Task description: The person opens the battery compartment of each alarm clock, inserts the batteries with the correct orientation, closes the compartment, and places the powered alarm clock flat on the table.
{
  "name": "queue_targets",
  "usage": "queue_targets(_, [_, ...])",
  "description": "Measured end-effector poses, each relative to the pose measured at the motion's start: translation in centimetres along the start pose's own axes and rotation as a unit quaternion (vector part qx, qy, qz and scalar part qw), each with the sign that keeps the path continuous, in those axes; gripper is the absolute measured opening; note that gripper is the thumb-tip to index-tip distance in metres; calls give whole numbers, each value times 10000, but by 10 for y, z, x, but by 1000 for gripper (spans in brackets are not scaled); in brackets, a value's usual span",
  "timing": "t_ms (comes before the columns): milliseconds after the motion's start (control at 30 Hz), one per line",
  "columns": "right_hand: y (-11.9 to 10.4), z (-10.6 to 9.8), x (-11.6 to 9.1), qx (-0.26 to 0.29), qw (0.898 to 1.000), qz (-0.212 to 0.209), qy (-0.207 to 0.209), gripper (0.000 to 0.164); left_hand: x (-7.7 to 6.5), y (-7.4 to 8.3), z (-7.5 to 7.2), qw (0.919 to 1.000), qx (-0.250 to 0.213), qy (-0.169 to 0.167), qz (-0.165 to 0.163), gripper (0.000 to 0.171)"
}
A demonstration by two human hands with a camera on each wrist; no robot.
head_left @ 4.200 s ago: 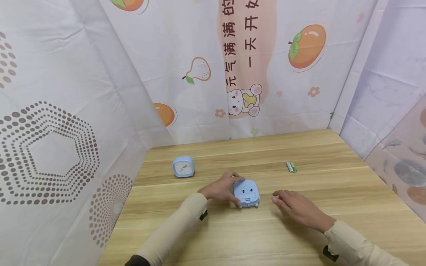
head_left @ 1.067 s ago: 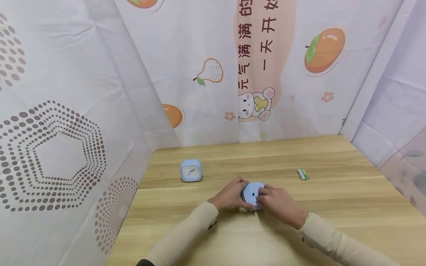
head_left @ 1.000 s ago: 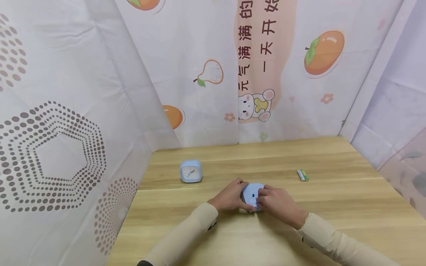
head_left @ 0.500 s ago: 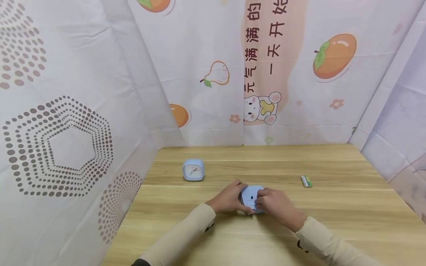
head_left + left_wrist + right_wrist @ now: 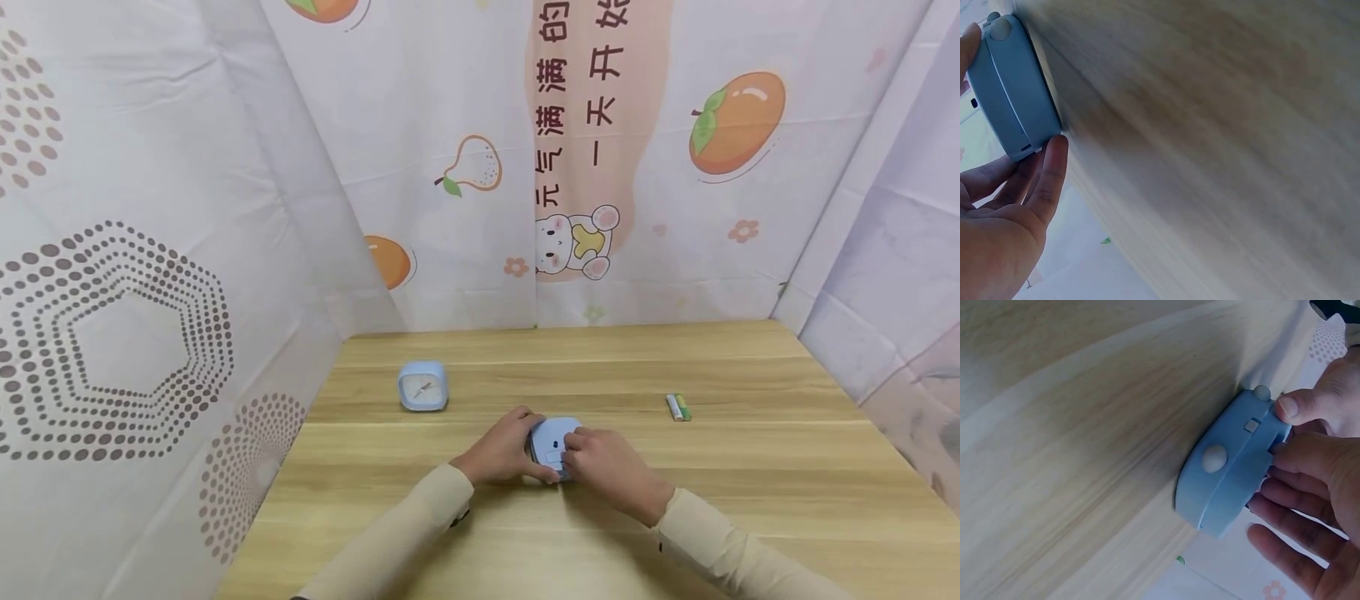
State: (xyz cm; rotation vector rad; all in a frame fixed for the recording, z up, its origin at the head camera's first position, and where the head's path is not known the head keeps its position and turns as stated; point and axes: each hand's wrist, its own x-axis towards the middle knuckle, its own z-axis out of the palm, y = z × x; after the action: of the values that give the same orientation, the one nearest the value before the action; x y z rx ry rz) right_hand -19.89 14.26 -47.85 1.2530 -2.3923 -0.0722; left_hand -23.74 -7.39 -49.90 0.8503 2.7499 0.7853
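Observation:
A light-blue alarm clock [image 5: 546, 432] lies back side up on the wooden table, two round pale feet showing on its near edge in the right wrist view. My left hand [image 5: 498, 448] grips its left side, thumb at the near edge and fingers round the far side. My right hand [image 5: 617, 473] reaches over the clock's right part with bent fingers. In the right wrist view its thumb [image 5: 1302, 452] is in a notch at the edge of the battery cover [image 5: 554, 457], the other fingers loosely bent behind. The right hand hides part of the clock's back.
Another light-blue clock [image 5: 422, 387] stands upright at the back left, its dial facing me. Two batteries [image 5: 678, 407] lie side by side at the back right. Printed curtains [image 5: 450, 292] hang close along the table's far edge [image 5: 637, 325] and on both sides.
Since the earliest frame my right hand has moved left from the table onto the back of the clock. Over the last second both hands keep nearly the same hold; the head view shifts slightly.

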Motion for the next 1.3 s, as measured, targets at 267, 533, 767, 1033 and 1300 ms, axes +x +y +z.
queue_targets(267, [4,1,0,50,9995,-215,243,16,3,-2,-1,10000,-61,-21,-7,100])
queue_targets(533, [6,3,-5,1100,9913,306,654,14,2,-4,0,10000,-65,-39,-33,100])
queue_targets(767, [11,0,-10,1567,9817,879,630,11,1,-4,2,9999,-32,-81,-88,102])
queue_targets(1033, [16,-6,-17,2024,9645,1595,569,10,2,-3,2,10000,61,-44,-1,101])
queue_targets(1300, [19,-11,-24,2293,9482,2130,543,8,0,-2,1,10000,65,-45,8,101])
